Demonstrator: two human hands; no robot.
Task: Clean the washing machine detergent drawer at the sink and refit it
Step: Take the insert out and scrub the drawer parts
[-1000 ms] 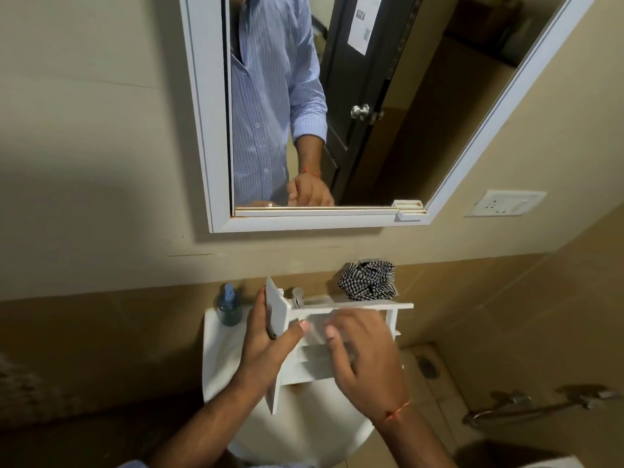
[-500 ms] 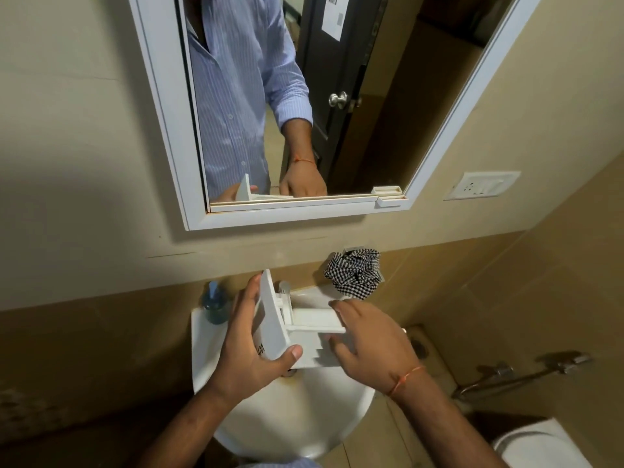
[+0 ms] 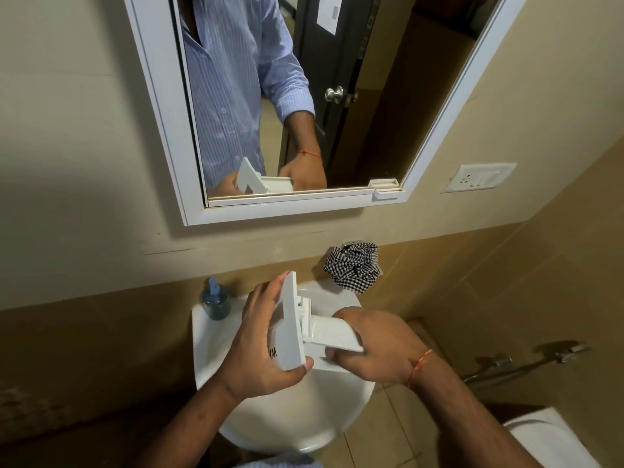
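The white detergent drawer (image 3: 293, 325) hangs over the round white sink (image 3: 297, 417), its flat front panel upright and turned to the left. My left hand (image 3: 260, 346) grips that front panel, thumb under its lower corner. My right hand (image 3: 374, 346) holds the drawer's box part from the right, fingers wrapped over its top and end. The tap is hidden behind the drawer.
A blue soap bottle (image 3: 215, 300) stands on the sink's back left corner. A black-and-white checked cloth (image 3: 353, 266) lies bunched at the back right. Above is a white-framed mirror (image 3: 162, 106). A toilet rim (image 3: 553, 437) and a wall spray hose (image 3: 526, 363) are at the right.
The drawer has been turned and lowered toward the basin, its front panel now more upright. My right hand shifted from the top of the drawer to its right end.
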